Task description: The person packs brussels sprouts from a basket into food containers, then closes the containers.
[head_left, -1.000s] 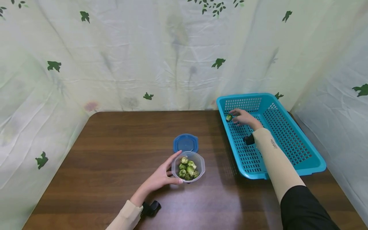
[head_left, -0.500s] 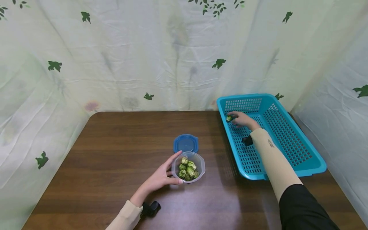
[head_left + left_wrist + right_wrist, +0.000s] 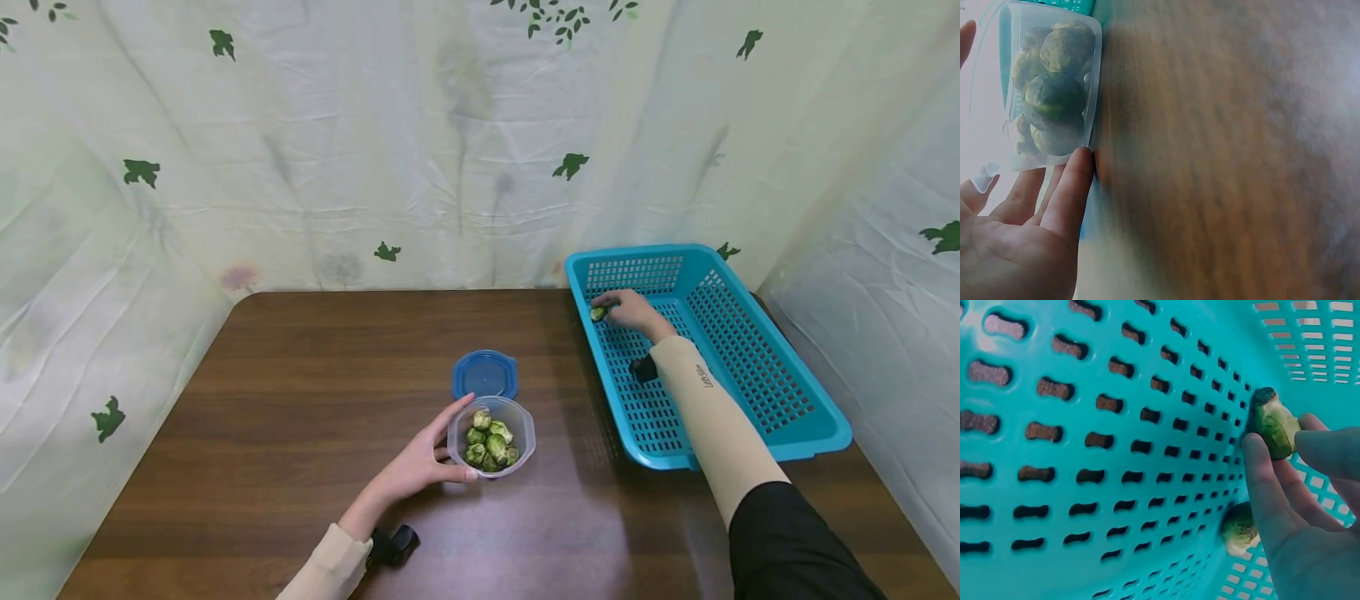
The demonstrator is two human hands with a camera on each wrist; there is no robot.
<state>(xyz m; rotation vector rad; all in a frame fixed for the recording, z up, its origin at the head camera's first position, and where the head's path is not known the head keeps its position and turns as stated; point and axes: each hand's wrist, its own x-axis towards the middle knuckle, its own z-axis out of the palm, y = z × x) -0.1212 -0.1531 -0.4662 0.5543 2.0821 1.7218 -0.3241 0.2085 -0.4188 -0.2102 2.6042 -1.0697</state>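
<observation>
My left hand (image 3: 420, 458) holds a clear plastic container (image 3: 527, 442) at its left side, thumb at the near rim and fingers along the far side. Several green Brussels sprouts (image 3: 497, 446) lie inside; the left wrist view shows them through the container wall (image 3: 1093, 81). My right hand (image 3: 636, 315) reaches into the far left of a blue plastic basket (image 3: 780, 333). Between its thumb and fingers it pinches a Brussels sprout (image 3: 1277, 428), close to the basket's floor. A second sprout (image 3: 1239, 530) lies beside those fingers, partly hidden behind them.
A blue lid (image 3: 486, 373) lies on the brown wooden table (image 3: 300, 400) just behind the container. The basket stands at the table's right side, its raised walls around my right hand. A leaf-patterned cloth (image 3: 315, 150) hangs behind the table.
My right hand has shifted slightly left in the basket, and its fingers have come together on a sprout. The left hand and the container stay in place.
</observation>
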